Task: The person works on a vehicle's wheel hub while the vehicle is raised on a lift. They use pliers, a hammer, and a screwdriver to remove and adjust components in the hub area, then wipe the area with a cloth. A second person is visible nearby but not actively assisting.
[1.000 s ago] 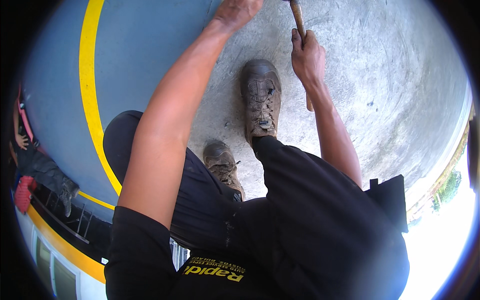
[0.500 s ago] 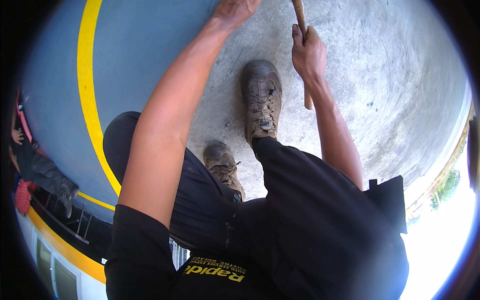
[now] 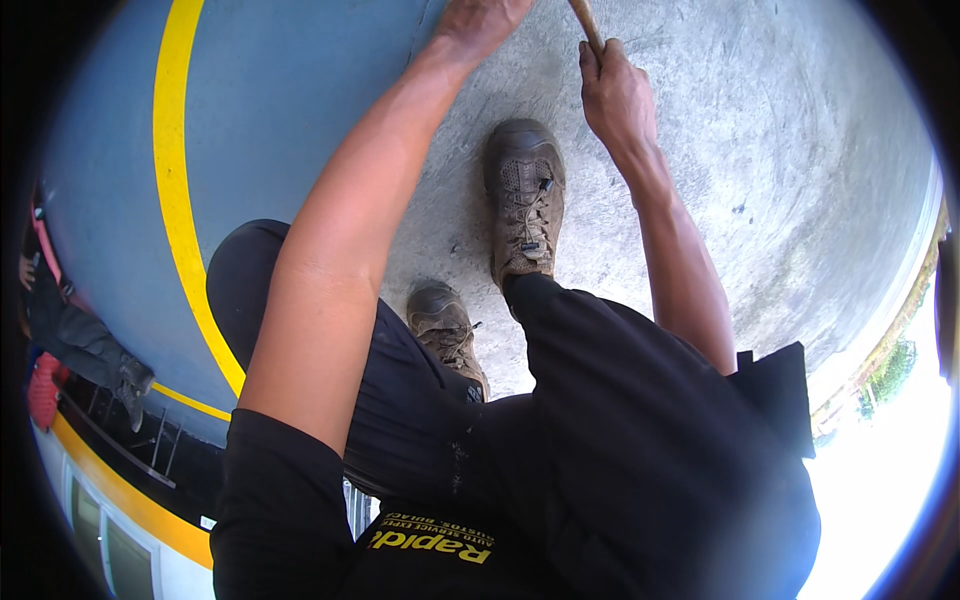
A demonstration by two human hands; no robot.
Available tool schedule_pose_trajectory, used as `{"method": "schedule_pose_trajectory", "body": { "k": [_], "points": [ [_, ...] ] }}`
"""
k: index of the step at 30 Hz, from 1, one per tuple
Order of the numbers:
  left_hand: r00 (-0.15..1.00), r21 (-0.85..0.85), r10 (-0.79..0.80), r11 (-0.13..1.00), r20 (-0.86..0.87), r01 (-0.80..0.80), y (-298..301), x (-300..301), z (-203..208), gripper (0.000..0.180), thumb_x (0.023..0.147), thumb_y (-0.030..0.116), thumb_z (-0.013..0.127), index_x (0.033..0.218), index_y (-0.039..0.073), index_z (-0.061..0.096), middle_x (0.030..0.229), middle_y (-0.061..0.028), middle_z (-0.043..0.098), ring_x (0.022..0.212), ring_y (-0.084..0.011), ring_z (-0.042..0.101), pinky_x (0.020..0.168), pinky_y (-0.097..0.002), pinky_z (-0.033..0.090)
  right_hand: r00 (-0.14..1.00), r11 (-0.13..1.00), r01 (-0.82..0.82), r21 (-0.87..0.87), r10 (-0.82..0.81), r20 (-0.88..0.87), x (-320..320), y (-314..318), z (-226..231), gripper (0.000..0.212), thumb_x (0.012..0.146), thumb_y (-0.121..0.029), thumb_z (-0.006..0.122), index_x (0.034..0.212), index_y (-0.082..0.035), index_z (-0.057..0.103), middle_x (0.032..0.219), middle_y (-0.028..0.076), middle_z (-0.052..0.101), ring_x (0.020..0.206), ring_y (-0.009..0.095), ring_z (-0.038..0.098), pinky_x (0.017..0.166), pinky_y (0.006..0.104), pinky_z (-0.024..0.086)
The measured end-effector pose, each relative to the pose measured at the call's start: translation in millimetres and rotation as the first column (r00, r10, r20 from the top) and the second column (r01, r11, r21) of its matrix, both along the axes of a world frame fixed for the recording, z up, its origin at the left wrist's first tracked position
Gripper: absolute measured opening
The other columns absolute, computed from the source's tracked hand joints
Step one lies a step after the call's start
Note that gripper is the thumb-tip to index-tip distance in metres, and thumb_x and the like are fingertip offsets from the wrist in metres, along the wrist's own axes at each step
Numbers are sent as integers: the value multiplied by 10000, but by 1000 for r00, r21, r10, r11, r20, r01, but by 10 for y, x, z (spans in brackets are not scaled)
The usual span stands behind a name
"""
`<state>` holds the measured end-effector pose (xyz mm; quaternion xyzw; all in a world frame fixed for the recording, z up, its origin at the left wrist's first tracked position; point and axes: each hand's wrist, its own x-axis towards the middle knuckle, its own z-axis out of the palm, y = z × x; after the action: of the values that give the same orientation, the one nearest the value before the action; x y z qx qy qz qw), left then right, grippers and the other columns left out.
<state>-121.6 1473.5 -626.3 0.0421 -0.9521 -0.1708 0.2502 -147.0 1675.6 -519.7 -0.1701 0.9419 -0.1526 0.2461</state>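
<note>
My right hand (image 3: 620,98) is closed around a slim wooden tool handle (image 3: 587,22), its thumb lying along the wood. The handle slants up and to the left and leaves the view at the top edge, so the tool's head does not show. At the upper edge, left of the handle, is my left hand (image 3: 483,25). Its fingers are mostly cut off by the frame, and whatever it may touch or hold is out of sight.
Under me is grey concrete (image 3: 760,150), meeting a blue-painted floor (image 3: 290,110) with a yellow stripe (image 3: 172,170). My brown shoes (image 3: 525,200) stand between my arms. At far left a person in dark trousers (image 3: 85,340) is near a red object (image 3: 45,390).
The handle has tilted further left at its top, and its lower end no longer shows below my right hand. My right hand is slightly higher; my left has shifted a little right.
</note>
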Motion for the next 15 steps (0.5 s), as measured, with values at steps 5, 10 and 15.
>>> {"method": "schedule_pose_trajectory", "body": {
  "k": [5, 10, 15],
  "points": [
    [999, 35, 17, 999, 32, -18, 0, 21, -3, 78, 984, 99, 631, 1019, 30, 637, 1009, -190, 651, 1002, -381, 675, 863, -466, 585, 1000, 998, 14, -68, -14, 8, 51, -40, 90, 412, 1139, -406, 498, 1086, -6, 583, 827, 281, 737, 820, 490, 743, 746, 594, 573],
    [998, 34, 5, 999, 63, -8, 25, 15, 5, 82, 981, 96, 633, 1027, 28, 639, 1024, -199, 649, 1012, -389, 670, 874, -477, 579, 999, 997, -27, -66, 24, -45, 14, 41, -73, 406, 1143, -391, 499, 1075, 3, 572, 775, 271, 724, 755, 492, 732, 697, 581, 571],
    [999, 79, 32, 996, 43, -35, 30, 105, -40, 93, 984, 97, 624, 1040, 25, 643, 1053, -203, 661, 1033, -397, 670, 891, -486, 574, 997, 988, 83, -128, -82, 14, 83, -11, 51, 414, 1141, -394, 500, 1052, 2, 582, 784, 284, 723, 770, 490, 732, 701, 585, 570]
  ]
}}
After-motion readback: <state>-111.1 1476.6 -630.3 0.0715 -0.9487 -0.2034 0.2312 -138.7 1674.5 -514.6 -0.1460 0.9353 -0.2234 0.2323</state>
